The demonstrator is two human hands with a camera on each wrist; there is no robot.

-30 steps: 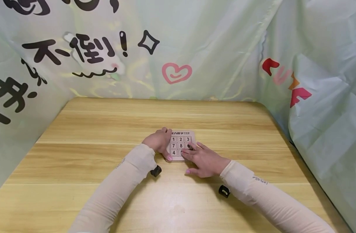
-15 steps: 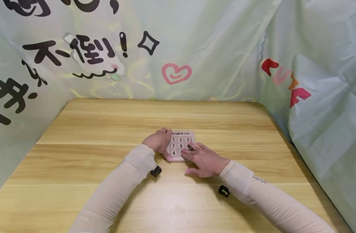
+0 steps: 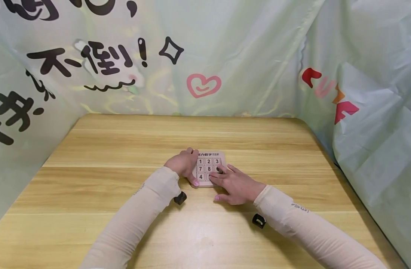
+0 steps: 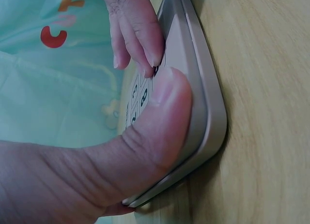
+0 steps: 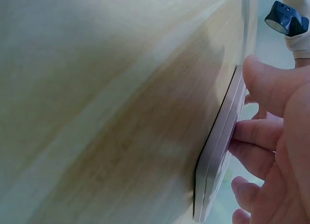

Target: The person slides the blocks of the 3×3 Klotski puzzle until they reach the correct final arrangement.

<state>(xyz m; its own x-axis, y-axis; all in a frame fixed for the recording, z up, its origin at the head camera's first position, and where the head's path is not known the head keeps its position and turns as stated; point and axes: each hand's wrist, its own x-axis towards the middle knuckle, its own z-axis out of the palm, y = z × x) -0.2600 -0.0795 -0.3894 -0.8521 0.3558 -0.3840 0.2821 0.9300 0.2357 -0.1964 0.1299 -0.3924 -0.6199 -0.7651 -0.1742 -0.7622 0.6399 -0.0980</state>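
Observation:
A pale pink number slide puzzle point(image 3: 208, 169) lies flat on the wooden table, with black-numbered tiles in a square grid. 1, 2, 3 run along the top row, 7, 8, 6 along the middle, and a 4 shows at lower left. My left hand point(image 3: 182, 163) grips the puzzle's left side, thumb point(image 4: 167, 112) over its near corner and fingers at the far one. My right hand point(image 3: 238, 186) touches the lower right tiles with extended fingertips, which hide part of the bottom row. In the right wrist view, the puzzle's side point(image 5: 215, 156) stands just beyond those fingers point(image 5: 254, 146).
The wooden table point(image 3: 124, 138) stretches out on every side of the puzzle. Behind and beside it hangs a pale green printed sheet point(image 3: 252, 56). Both forearms wear light sleeves point(image 3: 286, 209), each with a small black device point(image 3: 258, 220) at the wrist.

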